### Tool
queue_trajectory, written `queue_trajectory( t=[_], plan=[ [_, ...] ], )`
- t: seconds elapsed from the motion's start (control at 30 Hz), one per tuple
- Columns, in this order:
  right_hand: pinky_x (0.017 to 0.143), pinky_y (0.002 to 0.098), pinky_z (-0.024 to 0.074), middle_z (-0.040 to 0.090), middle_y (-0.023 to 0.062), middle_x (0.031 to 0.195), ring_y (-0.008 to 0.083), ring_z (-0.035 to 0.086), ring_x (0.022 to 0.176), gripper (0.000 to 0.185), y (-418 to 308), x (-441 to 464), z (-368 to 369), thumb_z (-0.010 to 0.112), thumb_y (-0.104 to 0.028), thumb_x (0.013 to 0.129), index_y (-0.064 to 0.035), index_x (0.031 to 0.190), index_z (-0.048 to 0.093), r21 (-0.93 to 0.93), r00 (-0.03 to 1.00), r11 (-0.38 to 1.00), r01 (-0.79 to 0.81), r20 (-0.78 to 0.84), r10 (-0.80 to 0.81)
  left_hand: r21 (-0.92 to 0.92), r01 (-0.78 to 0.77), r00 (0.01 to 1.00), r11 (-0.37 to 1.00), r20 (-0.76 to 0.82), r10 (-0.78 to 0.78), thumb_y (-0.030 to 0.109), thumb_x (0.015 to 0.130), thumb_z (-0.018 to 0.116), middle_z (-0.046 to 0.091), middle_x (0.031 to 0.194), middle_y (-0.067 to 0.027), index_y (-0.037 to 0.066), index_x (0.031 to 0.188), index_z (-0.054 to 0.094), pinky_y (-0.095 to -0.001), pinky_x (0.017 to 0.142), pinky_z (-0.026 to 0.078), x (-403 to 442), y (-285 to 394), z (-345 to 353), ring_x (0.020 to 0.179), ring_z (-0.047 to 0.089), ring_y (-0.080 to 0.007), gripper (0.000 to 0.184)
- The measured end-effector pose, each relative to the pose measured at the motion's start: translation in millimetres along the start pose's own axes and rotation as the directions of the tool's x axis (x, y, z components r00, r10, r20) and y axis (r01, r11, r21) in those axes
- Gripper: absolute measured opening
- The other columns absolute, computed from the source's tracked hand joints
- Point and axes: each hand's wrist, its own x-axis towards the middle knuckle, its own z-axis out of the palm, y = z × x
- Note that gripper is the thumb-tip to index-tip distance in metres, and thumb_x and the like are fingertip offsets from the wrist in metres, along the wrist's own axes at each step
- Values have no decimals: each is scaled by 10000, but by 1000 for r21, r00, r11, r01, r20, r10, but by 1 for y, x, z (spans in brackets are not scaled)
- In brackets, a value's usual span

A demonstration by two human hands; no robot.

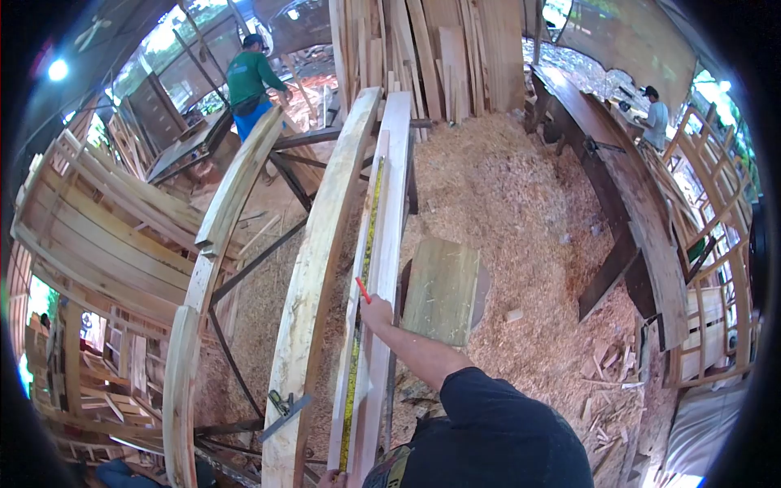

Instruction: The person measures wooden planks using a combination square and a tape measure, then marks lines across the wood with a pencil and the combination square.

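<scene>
My right hand [376, 312] is closed around a red pencil [363, 290], resting on a long pale board [394, 195] at about its middle. A yellow tape measure [351, 390] lies stretched out along that board, passing beside the hand. Low in the view, partly cut off by the frame's edge, my left hand [332, 479] grips the near end of the tape. A thick wooden beam [313, 268] runs alongside to the left. On its near part sits a metal square [285, 415], apart from both hands.
Dark metal trestles [259, 264] carry the beams, including a curved one [195, 325] at left. A stool-like wooden block [442, 289] stands right, among shavings. Planks [431, 57] lean at the back. A long workbench [626, 187] is at right. Two people [250, 81] work farther off.
</scene>
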Motion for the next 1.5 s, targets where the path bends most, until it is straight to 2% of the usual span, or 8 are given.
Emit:
queue_trajectory(
  t=[0.4,0.9,1.33,1.5],
  plan=[
    [817,567,527,711,246,904,445,685,897,362,0,0,0,588,-412,945,-67,999,685,53,999,998,31,-40,-29,-6,17,1000,1000,16,-17,391,999,571,688,1183,-201,73,1181,708,-487,908,517,2,7,-3,1069,647,-417,391],
    [796,560,536,712,251,893,445,692,882,405,3,4,6,622,-448,936,-49,969,686,34,996,999,28,-88,-24,-20,37,999,999,34,-36,402,991,584,691,1179,-203,73,1186,707,-484,912,518,5,10,-2,1073,648,-419,401],
    [793,555,546,708,263,893,451,697,872,395,8,15,14,674,-399,903,-23,1012,629,44,996,999,-4,-85,8,-53,84,996,995,44,-81,411,985,596,694,1176,-205,73,1191,706,-481,916,519,2,20,-5,1076,650,-420,411],
    [779,549,557,713,252,932,439,705,889,351,6,16,15,670,-353,916,-32,1052,630,0,996,1000,-23,-89,23,-53,28,998,998,-51,-31,464,960,620,697,1172,-224,79,1212,701,-486,935,516,-1,-4,15,1095,653,-423,468]
  ],
)
